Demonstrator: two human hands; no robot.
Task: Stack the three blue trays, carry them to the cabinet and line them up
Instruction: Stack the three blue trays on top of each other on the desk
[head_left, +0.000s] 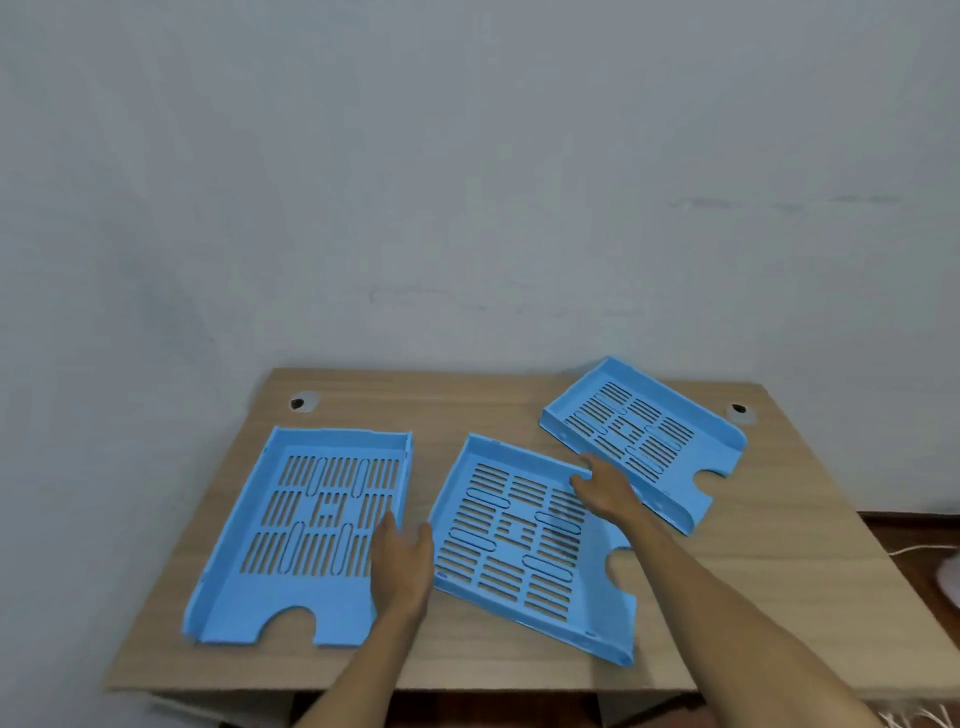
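Three blue slotted trays lie apart on a wooden table (753, 597). The left tray (260, 530) lies flat and square to me. The middle tray (514, 545) is turned at an angle, and the right tray (654, 431) sits farther back, also turned. My left hand (402, 558) rests with fingers apart at the gap between the left and middle trays, its thumb toward the middle tray's left edge. My right hand (602, 488) lies on the far right corner of the middle tray, fingers over its rim; whether it grips is unclear.
The table stands against a pale wall (467, 182). Two round cable holes (304, 402) (737, 410) sit near its back edge. Dark wooden floor (914, 540) shows at the right, with white cord on it.
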